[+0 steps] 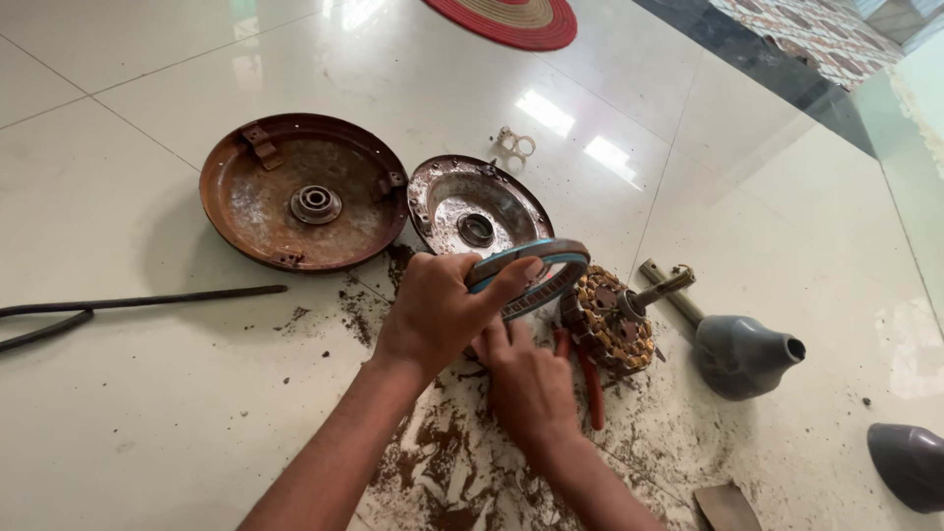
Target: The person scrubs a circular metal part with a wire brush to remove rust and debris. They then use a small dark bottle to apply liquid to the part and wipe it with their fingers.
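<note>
Closest in, at six o'clock, rusty brown flakes and dust [462,472] lie scattered over the glossy white tiled floor [147,393], and both forearms reach up across them. The right hand [531,383] lies low over the debris, knuckles up, fingers curled in beneath the ring; whether they pinch anything I cannot tell. Just beside it, toward three o'clock, red-handled pliers [590,379] lie on the tiles.

The left hand [433,310] is raised above it, fingers and thumb clamped on the near rim of a metal ring [536,270], grey with a blue edge, held tilted off the floor at the middle of the scene. Right behind the ring, at three o'clock, lies a fan motor stator [610,320] with copper windings and a stubby shaft pointing up to the right.

Farther at three o'clock, a grey bell-shaped cover [742,354] on a rod lies on its side. At eleven o'clock a rusty round motor cover [300,192] lies open side up, touching a smaller, shinier cover [477,206]. A dark rod [138,300] lies at nine o'clock, and a red woven mat [506,20] at twelve.
</note>
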